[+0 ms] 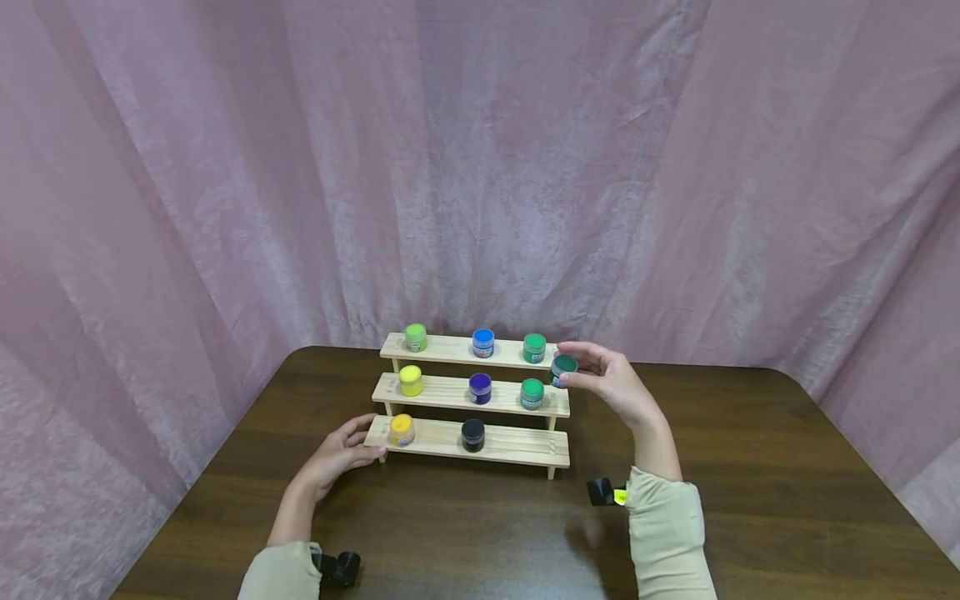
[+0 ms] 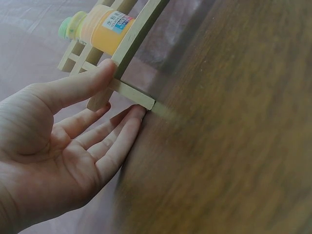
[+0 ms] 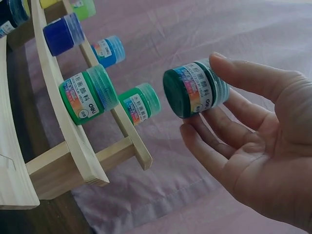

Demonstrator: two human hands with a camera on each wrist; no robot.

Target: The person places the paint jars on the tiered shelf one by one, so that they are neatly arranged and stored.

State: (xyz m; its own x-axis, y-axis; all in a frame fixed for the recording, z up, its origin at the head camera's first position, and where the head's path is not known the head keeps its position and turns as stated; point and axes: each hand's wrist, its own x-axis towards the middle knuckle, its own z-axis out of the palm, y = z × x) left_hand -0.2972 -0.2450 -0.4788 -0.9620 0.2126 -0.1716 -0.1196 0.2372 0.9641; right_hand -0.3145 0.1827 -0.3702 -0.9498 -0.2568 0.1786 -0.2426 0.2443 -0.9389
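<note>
My right hand (image 1: pixel 611 387) pinches a dark green paint jar (image 3: pixel 187 90) by its lid, between thumb and fingers. It holds the jar in the air beside the right end of the three-step wooden rack (image 1: pixel 517 450). Two lighter green jars stand nearest to it, one on the middle step (image 3: pixel 87 95) and one on the top step (image 3: pixel 140 103). My left hand (image 1: pixel 337 458) grips the left end of the bottom step, thumb at the front edge and fingers behind. An orange-yellow jar (image 2: pixel 105 29) stands on that step close to the thumb.
On the bottom step is a black jar (image 1: pixel 473 435). The middle step bears a yellow jar (image 1: pixel 411 381) and a purple jar (image 1: pixel 480 388); the top step, a light green jar (image 1: pixel 416 337) and a blue jar (image 1: pixel 483 342). A pink curtain (image 1: pixel 525 167) hangs behind the brown table (image 1: pixel 750 483).
</note>
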